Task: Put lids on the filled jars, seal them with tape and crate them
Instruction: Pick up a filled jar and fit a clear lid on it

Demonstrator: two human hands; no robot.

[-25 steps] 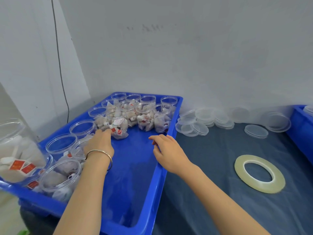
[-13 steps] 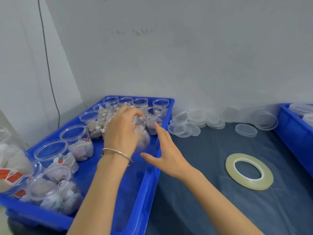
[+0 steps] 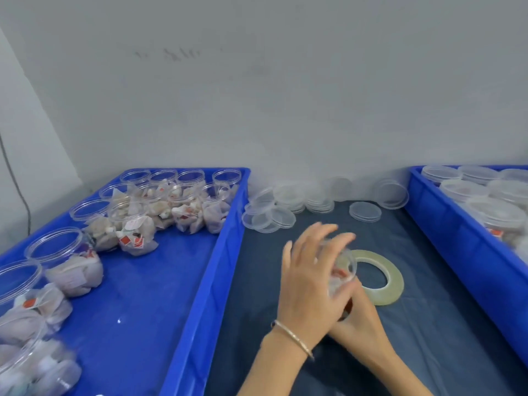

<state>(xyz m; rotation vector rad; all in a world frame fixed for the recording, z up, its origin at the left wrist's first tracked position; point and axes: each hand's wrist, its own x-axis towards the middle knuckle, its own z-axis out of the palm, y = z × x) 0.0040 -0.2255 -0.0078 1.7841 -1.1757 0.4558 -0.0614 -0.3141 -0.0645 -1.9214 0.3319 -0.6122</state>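
I see my left hand point(image 3: 310, 278) and right hand point(image 3: 360, 315) gripping a clear filled plastic jar point(image 3: 341, 270) over bare dark mat point(image 3: 428, 324) between two blue plastic crates point(image 3: 205, 281), beside the translucent tape roll point(image 3: 385, 277).

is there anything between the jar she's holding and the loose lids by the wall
Nothing visible. The jar, held in both hands, is above the tape roll; bare cloth lies between it and the lids.
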